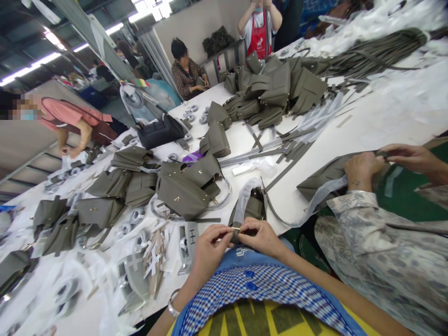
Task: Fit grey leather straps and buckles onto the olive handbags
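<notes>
From where I stood, the left hand and right hand were both pinched narrow on a strap end and its gold-toned fitting, just before an olive bag at the near edge of the tabletop. Steadying the strap flat with one hand while the other eased the metal seemed wisest, to avoid scratches. Other bags crowded the left; rightward, a bare stretch ran toward a co-worker's hands, though a thin strap curved through it.
</notes>
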`<state>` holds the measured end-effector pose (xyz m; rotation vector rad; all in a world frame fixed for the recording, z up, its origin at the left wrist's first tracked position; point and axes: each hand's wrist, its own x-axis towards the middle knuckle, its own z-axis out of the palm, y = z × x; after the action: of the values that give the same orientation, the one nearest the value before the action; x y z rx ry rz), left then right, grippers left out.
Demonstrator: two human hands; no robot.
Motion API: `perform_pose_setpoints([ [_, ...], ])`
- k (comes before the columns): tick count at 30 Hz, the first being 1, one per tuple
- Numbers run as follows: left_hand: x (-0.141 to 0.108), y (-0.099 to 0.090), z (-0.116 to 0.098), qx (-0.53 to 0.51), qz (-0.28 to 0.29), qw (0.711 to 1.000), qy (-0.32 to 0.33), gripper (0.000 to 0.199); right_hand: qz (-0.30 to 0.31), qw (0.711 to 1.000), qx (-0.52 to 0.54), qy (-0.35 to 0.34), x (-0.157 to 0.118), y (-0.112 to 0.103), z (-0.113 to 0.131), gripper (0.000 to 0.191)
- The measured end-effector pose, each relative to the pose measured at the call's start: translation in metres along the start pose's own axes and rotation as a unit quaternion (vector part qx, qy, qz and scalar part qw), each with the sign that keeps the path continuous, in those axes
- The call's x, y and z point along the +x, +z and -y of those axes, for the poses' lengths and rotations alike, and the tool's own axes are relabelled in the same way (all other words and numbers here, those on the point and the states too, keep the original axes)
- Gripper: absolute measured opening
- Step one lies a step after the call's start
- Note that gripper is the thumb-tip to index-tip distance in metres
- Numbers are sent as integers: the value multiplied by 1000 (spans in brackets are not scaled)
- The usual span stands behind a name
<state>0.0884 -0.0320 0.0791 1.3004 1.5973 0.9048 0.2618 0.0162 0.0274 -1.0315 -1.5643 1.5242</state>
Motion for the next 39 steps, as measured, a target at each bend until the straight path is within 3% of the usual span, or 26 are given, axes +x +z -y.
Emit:
perform_pose_setpoints([
  [5, 1, 3, -1, 47, -7, 997, 56, 30, -45, 999, -12, 27, 7, 8, 5, 6],
  [8, 4, 5, 0, 55, -46, 995, 62, 31, -55, 998, -1, 24, 11, 11, 8, 8],
  [12, 13, 2, 2, -16, -62, 997, 34, 36, -44, 987, 130, 89, 18, 9, 15, 24],
  [15, 21, -1, 5, -32, -84, 995, 30, 33, -57, 949, 281, 131, 25, 5, 20, 33],
  [18, 29, 5, 12, -32, -32, 999, 25, 32, -82, 917, 365, 137, 33, 2, 21, 36],
  [20, 34, 13, 20, -25, -7, 999, 34, 37, -84, 915, 370, 140, 36, 1, 16, 37],
  [23, 42, 25, 31, 14, -13, 998, 61, 37, -71, 949, 276, 136, 38, -4, 5, 35],
  [26, 48, 28, 38, 46, 5, 995, 85, 32, -111, 991, 1, 68, 34, -15, -3, 26],
  [29, 51, 24, 36, 62, 52, 992, 92, 35, -158, 946, -273, -78, 30, -29, 0, 35],
  [31, 53, 19, 31, 59, 86, 990, 92, 35, -85, 906, -373, -180, 31, -36, 7, 42],
  [33, 55, 13, 25, 45, 109, 989, 89, 37, 28, 869, -419, -261, 35, -43, 14, 40],
  [35, 55, 7, 21, 27, 125, 989, 79, 41, 94, 843, -433, -307, 41, -49, 16, 35],
  [39, 53, 1, 19, 7, 148, 988, 50, 39, 83, 842, -421, -325, 49, -52, 4, 29],
])
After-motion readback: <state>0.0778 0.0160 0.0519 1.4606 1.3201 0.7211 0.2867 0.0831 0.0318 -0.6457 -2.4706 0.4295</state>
